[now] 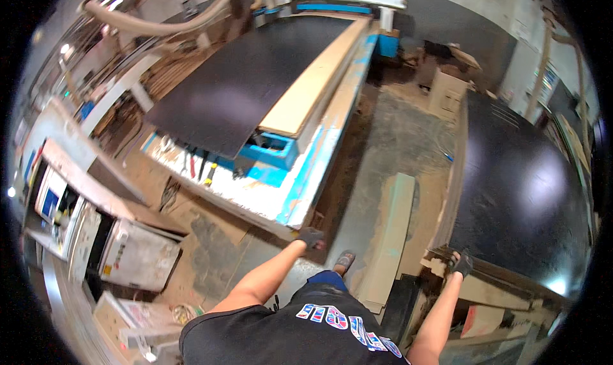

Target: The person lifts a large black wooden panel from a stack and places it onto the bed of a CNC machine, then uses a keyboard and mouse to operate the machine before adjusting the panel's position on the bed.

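Touching flat, glossy black sheet (517, 199) at corner: right hand (461, 263), grasp unclear; left hand (312, 238), closure unclear

Right hand (462, 263) at black panel (520, 192) corner; left hand (311, 238) near worktable (263, 199).

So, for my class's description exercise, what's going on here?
A person stands between a worktable and a large dark panel on the right. The gloved right hand is at that panel's near left corner, seemingly touching its edge. The left hand is near the worktable's corner; whether it holds anything is unclear. A dark sheet lies over the worktable, with a long pale board along its right side.
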Demonstrator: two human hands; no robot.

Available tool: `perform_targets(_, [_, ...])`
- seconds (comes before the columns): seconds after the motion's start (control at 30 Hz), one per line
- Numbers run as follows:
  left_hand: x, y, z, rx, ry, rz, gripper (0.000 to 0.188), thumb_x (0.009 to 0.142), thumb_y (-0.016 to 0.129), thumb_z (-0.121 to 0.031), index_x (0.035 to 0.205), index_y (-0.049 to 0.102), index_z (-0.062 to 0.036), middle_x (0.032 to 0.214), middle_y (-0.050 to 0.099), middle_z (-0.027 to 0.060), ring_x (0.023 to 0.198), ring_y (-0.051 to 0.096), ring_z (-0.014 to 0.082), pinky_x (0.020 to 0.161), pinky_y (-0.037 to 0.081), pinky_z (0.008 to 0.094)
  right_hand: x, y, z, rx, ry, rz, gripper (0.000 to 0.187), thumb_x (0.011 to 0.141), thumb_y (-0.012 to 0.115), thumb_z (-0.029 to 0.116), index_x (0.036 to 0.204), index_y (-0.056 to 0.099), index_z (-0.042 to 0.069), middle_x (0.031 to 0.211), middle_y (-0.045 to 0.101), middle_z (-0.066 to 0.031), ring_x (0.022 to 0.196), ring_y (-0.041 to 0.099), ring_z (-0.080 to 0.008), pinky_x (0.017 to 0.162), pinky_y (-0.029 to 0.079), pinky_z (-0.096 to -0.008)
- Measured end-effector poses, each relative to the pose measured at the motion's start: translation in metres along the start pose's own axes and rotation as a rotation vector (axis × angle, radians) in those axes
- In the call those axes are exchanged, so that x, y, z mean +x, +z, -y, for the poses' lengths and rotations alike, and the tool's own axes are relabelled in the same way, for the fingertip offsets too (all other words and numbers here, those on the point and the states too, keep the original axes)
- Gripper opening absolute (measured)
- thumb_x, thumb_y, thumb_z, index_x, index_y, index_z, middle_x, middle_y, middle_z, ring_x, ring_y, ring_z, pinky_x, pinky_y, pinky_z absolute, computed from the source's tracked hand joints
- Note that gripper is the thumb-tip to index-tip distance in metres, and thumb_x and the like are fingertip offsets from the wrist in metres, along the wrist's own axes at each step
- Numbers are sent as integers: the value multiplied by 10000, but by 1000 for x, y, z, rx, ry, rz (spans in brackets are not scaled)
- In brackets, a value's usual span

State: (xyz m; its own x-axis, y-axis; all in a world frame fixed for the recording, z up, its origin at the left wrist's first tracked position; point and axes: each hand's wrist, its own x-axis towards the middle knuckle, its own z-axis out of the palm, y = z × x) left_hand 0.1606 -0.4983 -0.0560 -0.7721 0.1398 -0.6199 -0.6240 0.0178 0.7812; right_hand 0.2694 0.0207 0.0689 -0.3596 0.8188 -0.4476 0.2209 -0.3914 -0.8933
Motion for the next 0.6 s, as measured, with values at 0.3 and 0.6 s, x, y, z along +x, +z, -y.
perform_targets(0.3, [-109,-214,167,-629,-374,-802,193,910,529,-328,848,590,-156,701,650,67,511,591,215,431,407,368,10,-13,-54,63,134,-108,507,1005,481,459,1377,528,118,1213,670,-112,1015,618,-237,778,476,-388])
perform_targets(0.6, [-139,-325,266,620,-462,-362,434,931,475,-420,1173,657,-109,988,728,86,831,695,216,776,536,453,-223,201,-232,207,316,721,234,963,541,332,827,458,160,658,450,27,497,329,-112,474,275,-265])
